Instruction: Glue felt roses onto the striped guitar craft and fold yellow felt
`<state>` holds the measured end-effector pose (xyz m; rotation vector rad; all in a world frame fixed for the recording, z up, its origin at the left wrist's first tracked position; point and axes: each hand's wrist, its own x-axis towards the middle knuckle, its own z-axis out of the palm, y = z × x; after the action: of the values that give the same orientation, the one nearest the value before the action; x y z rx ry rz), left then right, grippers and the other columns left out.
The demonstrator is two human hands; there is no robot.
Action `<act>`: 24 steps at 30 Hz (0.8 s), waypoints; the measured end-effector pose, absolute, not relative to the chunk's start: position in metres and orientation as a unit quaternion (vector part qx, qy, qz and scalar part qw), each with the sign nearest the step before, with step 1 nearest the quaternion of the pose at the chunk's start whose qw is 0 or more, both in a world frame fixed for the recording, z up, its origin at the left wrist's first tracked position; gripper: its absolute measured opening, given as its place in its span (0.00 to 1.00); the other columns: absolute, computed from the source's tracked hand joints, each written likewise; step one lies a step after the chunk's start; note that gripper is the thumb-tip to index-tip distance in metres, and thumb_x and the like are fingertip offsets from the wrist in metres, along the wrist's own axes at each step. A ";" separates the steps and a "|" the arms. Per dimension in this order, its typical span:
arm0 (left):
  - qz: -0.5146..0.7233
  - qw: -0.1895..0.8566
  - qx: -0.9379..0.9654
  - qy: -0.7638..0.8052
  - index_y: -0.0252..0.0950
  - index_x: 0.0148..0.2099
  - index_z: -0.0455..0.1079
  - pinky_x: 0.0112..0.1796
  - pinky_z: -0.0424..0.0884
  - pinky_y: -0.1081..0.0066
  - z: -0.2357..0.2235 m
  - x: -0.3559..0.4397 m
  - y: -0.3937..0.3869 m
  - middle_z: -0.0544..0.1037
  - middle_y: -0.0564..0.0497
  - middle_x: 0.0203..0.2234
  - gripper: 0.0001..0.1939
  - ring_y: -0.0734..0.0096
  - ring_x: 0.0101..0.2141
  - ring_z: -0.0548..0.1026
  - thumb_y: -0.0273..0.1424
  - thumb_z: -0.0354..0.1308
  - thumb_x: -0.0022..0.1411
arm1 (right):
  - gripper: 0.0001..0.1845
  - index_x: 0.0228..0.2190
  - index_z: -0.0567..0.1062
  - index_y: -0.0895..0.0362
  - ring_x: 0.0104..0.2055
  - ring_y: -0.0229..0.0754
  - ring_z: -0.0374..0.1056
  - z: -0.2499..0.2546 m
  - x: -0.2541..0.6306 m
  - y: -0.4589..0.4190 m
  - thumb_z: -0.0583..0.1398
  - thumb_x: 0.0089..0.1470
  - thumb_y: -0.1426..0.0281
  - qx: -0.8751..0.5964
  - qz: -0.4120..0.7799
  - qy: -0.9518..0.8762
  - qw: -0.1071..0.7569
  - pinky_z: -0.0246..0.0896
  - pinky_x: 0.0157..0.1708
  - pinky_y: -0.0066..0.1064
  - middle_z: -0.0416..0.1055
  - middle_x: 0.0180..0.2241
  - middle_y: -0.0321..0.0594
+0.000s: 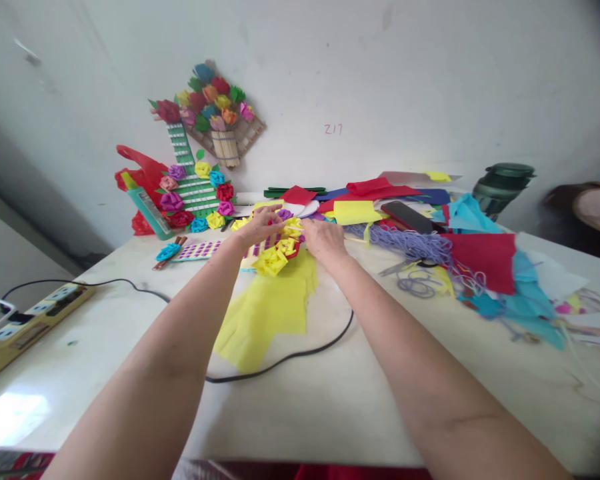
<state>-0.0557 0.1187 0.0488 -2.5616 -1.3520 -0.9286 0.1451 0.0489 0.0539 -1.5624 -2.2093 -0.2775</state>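
My left hand reaches over a cluster of yellow paper flowers, its fingers bent onto a yellow paper flower. Close by on the right, my right hand is closed around a thin pale stick, which shows on both sides of the fist. Its left end meets the yellow flower between my hands. Below lie a bunched yellow paper flower and flat yellow paper sheets. Under my left forearm is a purple-and-white woven guitar-shaped piece, partly hidden.
A green guitar craft with paper flowers leans at the back left beside a glue bottle. Purple yarn, scissors, a phone and red paper lie right. A black cable crosses the table; a power strip sits left.
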 end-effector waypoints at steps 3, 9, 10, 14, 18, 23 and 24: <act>-0.282 0.000 -0.847 -0.450 0.36 0.31 0.69 0.52 0.62 0.54 0.048 -0.054 0.120 0.70 0.42 0.48 0.16 0.57 0.54 0.62 0.42 0.49 0.60 | 0.18 0.46 0.71 0.53 0.40 0.46 0.70 0.051 0.147 0.053 0.47 0.59 0.70 -0.555 -0.098 -0.796 0.220 0.56 0.34 0.33 0.74 0.41 0.46; -0.302 -0.059 -0.831 -0.464 0.36 0.30 0.69 0.55 0.56 0.51 0.049 -0.050 0.119 0.69 0.43 0.50 0.18 0.55 0.56 0.60 0.45 0.50 0.58 | 0.16 0.45 0.72 0.53 0.40 0.46 0.70 0.049 0.149 0.056 0.49 0.58 0.69 -0.558 -0.102 -0.789 0.237 0.57 0.35 0.32 0.75 0.41 0.45; -0.305 -0.068 -0.828 -0.465 0.37 0.30 0.69 0.56 0.54 0.51 0.050 -0.050 0.118 0.68 0.43 0.51 0.18 0.55 0.56 0.59 0.45 0.51 0.58 | 0.16 0.44 0.72 0.53 0.39 0.45 0.70 0.049 0.149 0.056 0.49 0.58 0.69 -0.557 -0.104 -0.789 0.239 0.57 0.35 0.32 0.75 0.40 0.44; -0.332 -0.070 -0.817 -0.466 0.38 0.31 0.70 0.58 0.49 0.53 0.052 -0.050 0.117 0.67 0.47 0.53 0.14 0.57 0.56 0.59 0.44 0.54 0.56 | 0.16 0.44 0.72 0.52 0.39 0.44 0.70 0.048 0.149 0.056 0.49 0.58 0.69 -0.549 -0.107 -0.793 0.240 0.57 0.35 0.32 0.75 0.40 0.42; -0.344 -0.061 -0.819 -0.456 0.37 0.30 0.70 0.58 0.48 0.56 0.054 -0.050 0.116 0.69 0.47 0.52 0.12 0.59 0.55 0.62 0.41 0.56 0.55 | 0.16 0.44 0.72 0.51 0.39 0.44 0.70 0.047 0.149 0.057 0.49 0.58 0.68 -0.548 -0.107 -0.793 0.246 0.57 0.34 0.32 0.75 0.40 0.41; -0.312 -0.076 -0.827 -0.461 0.36 0.26 0.68 0.58 0.46 0.53 0.055 -0.050 0.117 0.65 0.47 0.55 0.15 0.55 0.57 0.58 0.41 0.54 0.56 | 0.15 0.44 0.72 0.51 0.39 0.44 0.70 0.046 0.149 0.057 0.50 0.58 0.67 -0.558 -0.097 -0.788 0.241 0.57 0.35 0.32 0.75 0.40 0.41; -0.305 -0.080 -0.829 -0.461 0.36 0.26 0.68 0.59 0.46 0.53 0.056 -0.050 0.117 0.64 0.48 0.56 0.15 0.55 0.58 0.57 0.42 0.54 0.56 | 0.15 0.44 0.72 0.51 0.39 0.44 0.70 0.046 0.149 0.058 0.50 0.58 0.67 -0.559 -0.096 -0.787 0.242 0.57 0.35 0.32 0.75 0.40 0.41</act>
<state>-0.0501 0.1168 0.0555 -2.7466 -1.5278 -1.0117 0.1494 0.0579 0.0460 -1.5273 -2.1527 -0.2635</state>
